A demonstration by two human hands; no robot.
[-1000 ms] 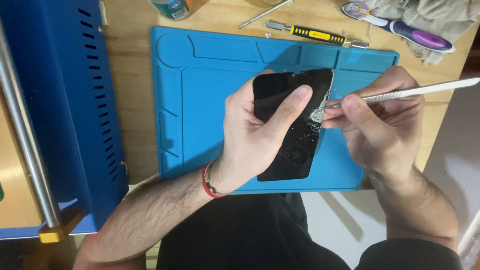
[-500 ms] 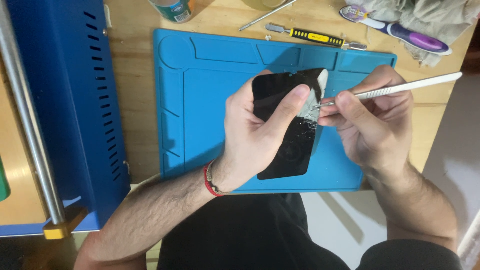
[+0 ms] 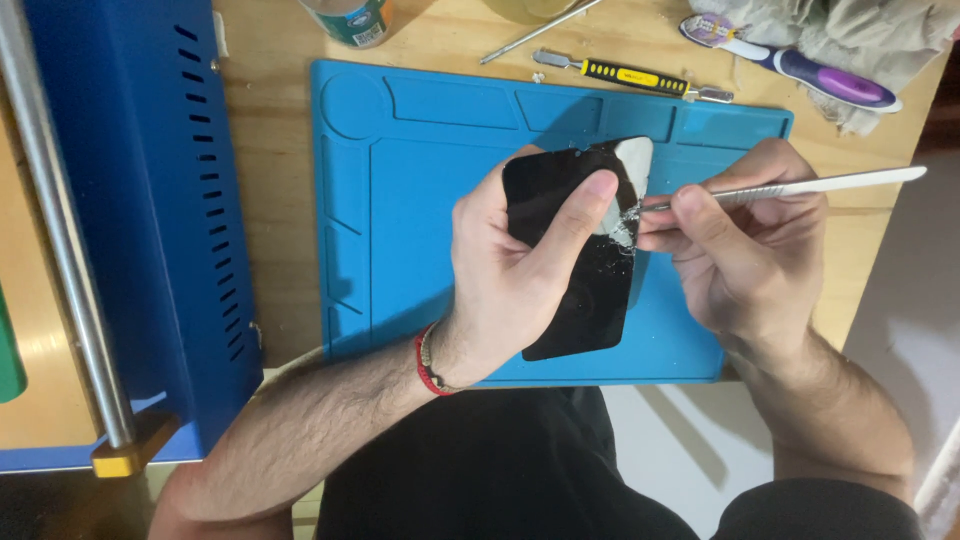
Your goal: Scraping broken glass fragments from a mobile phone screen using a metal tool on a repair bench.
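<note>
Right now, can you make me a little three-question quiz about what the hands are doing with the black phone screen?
1. True or false: the left hand grips the black phone screen.
2. What does the right hand hold? A) a slim metal tool B) a purple toothbrush C) a bottle
3. What lies under the hands on the wooden table?

Key
1. True; its thumb lies across the glass.
2. A; the slim metal tool has its tip at the screen's right edge, where pale bits show.
3. A blue work mat.
</note>
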